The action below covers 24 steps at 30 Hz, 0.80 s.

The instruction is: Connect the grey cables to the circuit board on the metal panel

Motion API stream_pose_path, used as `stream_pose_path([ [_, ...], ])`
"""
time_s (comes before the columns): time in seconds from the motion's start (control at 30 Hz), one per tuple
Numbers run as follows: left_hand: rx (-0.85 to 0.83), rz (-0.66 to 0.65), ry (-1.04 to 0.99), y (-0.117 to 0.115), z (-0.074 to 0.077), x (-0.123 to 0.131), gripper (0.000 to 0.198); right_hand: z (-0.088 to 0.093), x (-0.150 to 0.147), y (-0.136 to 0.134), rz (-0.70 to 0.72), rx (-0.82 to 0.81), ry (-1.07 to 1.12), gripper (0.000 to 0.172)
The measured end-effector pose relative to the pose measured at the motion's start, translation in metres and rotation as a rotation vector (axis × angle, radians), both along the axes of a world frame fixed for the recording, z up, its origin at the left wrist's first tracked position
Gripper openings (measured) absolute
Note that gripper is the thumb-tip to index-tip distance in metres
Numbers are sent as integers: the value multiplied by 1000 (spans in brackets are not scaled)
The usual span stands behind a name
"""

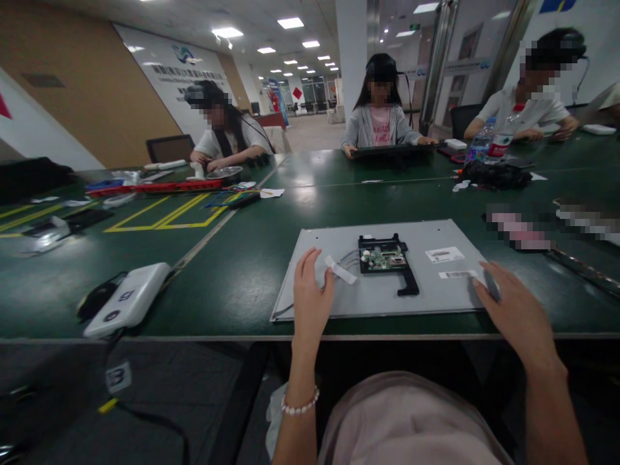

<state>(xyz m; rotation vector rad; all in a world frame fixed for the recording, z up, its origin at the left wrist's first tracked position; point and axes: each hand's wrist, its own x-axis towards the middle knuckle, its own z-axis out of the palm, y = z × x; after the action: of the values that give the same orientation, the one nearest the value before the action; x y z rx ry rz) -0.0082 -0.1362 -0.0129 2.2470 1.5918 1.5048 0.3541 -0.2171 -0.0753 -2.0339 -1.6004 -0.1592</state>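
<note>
A flat grey panel point(334, 303) lies on the green table in front of me. On it sits a black bracket point(409, 282) around a green circuit board point(385, 259), with thin cables running left to a white strip of tape point(343, 271). My left hand point(312, 290) is over the panel's left part, fingers bent, thumb at the tape's left end; whether it grips the tape is unclear. My right hand point(513, 307) rests at the panel's right edge with fingers apart, beside two white labels point(444, 254). A small dark grey shape shows between its thumb and fingers.
A white power bank point(130, 300) with a cable lies at the left near the table edge. Across the table point(310, 169) sit several people. Bottles point(498, 143) and a black bag point(496, 174) stand at the back right; a red tray point(179, 185) lies back left.
</note>
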Motion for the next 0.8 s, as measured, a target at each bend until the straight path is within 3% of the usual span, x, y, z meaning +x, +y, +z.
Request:
stream_pose_path([
  [0.53, 80, 82, 80, -1, -2, 4, 32, 3, -23, -5, 187, -9, 4, 50],
  [0.8, 85, 94, 123, -1, -3, 3, 29, 4, -56, -10, 306, -51, -32, 52],
])
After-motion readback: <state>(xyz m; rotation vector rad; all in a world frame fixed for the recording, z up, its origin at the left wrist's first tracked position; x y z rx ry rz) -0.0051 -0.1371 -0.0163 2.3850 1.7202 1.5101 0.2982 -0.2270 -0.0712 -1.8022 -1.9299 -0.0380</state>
